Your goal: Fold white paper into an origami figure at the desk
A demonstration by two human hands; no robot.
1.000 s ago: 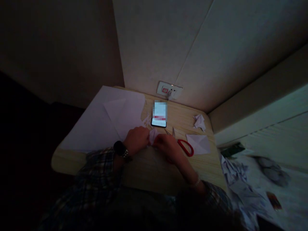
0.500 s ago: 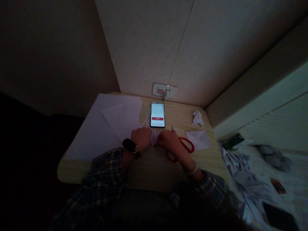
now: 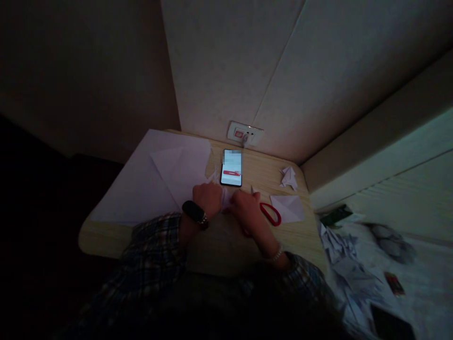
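Observation:
Between my two hands is a small piece of folded white paper (image 3: 225, 198), mostly hidden by the fingers. My left hand (image 3: 208, 198), a dark watch on its wrist, is closed on the paper's left side. From the right, my right hand (image 3: 246, 206) pinches the same paper with curled fingers. Red-handled scissors (image 3: 272, 215) lie on the table partly under my right hand, a blade tip showing beyond the knuckles. Just past the hands a phone (image 3: 231, 168) lies with its screen lit. Thin paper strips (image 3: 213, 176) lie beside it.
Large white sheets (image 3: 141, 174) cover the left of the wooden table (image 3: 102, 238). At the right are a folded paper figure (image 3: 289, 178) and a creased paper square (image 3: 288, 208). A wall socket (image 3: 245, 133) holds a plug. Heaped folded papers (image 3: 354, 264) lie on the bed beyond the right edge.
The view has shifted slightly. My right hand has turned a little and its thumb side now stands out near the scissors' blade. Both hands stay on the folded paper.

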